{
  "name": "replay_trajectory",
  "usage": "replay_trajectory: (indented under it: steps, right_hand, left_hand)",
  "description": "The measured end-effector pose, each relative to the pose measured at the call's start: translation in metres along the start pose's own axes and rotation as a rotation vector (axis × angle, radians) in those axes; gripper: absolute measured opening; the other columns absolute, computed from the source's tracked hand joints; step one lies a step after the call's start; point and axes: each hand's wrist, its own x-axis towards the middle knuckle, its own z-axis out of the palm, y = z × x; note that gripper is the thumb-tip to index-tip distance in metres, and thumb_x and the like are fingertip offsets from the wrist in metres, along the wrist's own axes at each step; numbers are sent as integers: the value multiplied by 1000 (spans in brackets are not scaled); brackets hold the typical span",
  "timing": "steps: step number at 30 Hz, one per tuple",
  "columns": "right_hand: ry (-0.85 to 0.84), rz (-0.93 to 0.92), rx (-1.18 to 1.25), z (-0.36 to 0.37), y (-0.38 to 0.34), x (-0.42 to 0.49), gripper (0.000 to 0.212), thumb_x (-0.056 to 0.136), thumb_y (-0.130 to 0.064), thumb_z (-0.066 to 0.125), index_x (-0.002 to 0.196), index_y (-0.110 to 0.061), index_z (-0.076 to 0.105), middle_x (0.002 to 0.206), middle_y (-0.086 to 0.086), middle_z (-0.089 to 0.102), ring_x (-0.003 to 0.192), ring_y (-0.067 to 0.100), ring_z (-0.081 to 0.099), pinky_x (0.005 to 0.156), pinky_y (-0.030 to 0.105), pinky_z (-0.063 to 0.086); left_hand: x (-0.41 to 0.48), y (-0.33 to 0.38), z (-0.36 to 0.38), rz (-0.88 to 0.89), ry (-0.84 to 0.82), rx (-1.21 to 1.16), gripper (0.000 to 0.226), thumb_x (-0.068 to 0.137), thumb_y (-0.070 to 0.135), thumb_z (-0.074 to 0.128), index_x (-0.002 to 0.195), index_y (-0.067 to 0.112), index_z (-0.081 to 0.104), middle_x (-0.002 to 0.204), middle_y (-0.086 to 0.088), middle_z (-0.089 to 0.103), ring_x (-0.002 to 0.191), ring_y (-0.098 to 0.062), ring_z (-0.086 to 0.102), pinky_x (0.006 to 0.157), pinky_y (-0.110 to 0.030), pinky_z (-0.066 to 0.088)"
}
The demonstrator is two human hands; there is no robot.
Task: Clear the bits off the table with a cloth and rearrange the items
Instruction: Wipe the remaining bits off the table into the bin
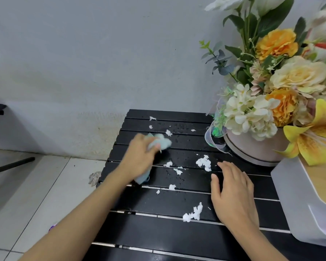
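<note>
- Looking down on a black slatted table (158,234) pushed up against a pale wall (83,53), with white tiled floor (26,194) off to the left.
- Gripping a bunched-up pale blue cloth (159,141) in the left hand (139,157), fingers curled round it, over the far-left part of the table. Pretty blurry there, so can't tell if touching the slats or just above.
- Resting the right hand (231,193) on the table further right, fingers straight and a bit spread, holding nothing.
- Torn white bits (203,162) all over the slats: one big clump just past the right fingertips, another just left of the right hand's heel, smaller specks toward the far edge.
- Tiny shiny droplets (177,141) among them, maybe. Hard to make out.
- Far right corner: round pale pink flower box (252,146), packed with cream, orange and yellow flowers (271,102), chopped off by the top and right edges.
- Just in front of it: white tissue box (297,204) with a wood-look top, also cut off on the right, slot only half showing.
- On the floor beside the table's left edge: small crumpled greyish scrap (94,178), no idea what.
- Far left: dark rod (11,165) on the floor, cut off by the edge. Also a purple thing (53,227) peeking out behind the left forearm, mostly hidden.
</note>
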Motion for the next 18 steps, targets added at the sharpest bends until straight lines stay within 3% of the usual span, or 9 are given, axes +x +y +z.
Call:
replay_trajectory:
  steps: [3, 6, 10, 13, 15, 16, 18]
  right_hand:
    - [-7, 4, -1, 1, 1, 0, 36, 97, -26, 43, 128, -13, 56, 134, 3, 56, 131, 21, 46, 114, 44, 27]
    - [4, -11, -11, 1, 1, 0, 42, 94, -32, 38, 127, -14, 56, 133, 2, 57, 130, 20, 46, 113, 44, 28]
    - [-7, -15, 0, 0, 2, -1, 40, 94, -31, 40, 127, -15, 55, 133, 0, 56, 131, 18, 44, 113, 43, 27]
    - [11, -26, -17, 2, 2, -1, 46, 93, -37, 32, 126, -16, 57, 132, -1, 57, 129, 17, 47, 112, 44, 31]
    - [28, -20, -11, 3, 3, 0, 50, 92, -39, 28, 124, -15, 58, 131, -1, 58, 127, 18, 50, 110, 46, 34]
    - [29, -21, -12, 4, 3, 1, 51, 91, -40, 28, 123, -15, 59, 131, 0, 59, 127, 19, 50, 109, 46, 34]
    - [27, -23, -20, 4, 3, 1, 52, 91, -40, 27, 124, -15, 59, 130, 0, 59, 127, 19, 50, 109, 46, 35]
  left_hand:
    - [57, -35, -12, -294, 223, 104, 40, 96, 35, 51, 131, 18, 58, 122, -22, 49, 114, -40, 46, 99, -41, 36]
    - [84, -44, 1, -539, 235, 333, 39, 98, 37, 44, 133, 21, 52, 135, -19, 40, 121, -40, 35, 100, -46, 29]
    - [64, -1, 35, -324, 227, 435, 35, 94, 24, 50, 128, 19, 55, 125, -17, 47, 109, -36, 40, 88, -43, 35]
    - [35, 19, 48, -80, 99, 214, 36, 94, 23, 52, 129, 27, 58, 119, -10, 52, 106, -31, 44, 89, -37, 38]
    - [56, 7, 31, -149, 66, -85, 31, 93, 32, 54, 122, 29, 65, 115, -2, 64, 107, -23, 54, 90, -30, 41]
    - [72, -5, 22, -222, 154, -162, 33, 92, 34, 52, 121, 26, 67, 114, -5, 66, 108, -23, 57, 91, -31, 43]
    - [98, -22, 11, -393, 301, -25, 37, 92, 27, 48, 125, 17, 61, 122, -16, 58, 115, -35, 50, 96, -40, 41]
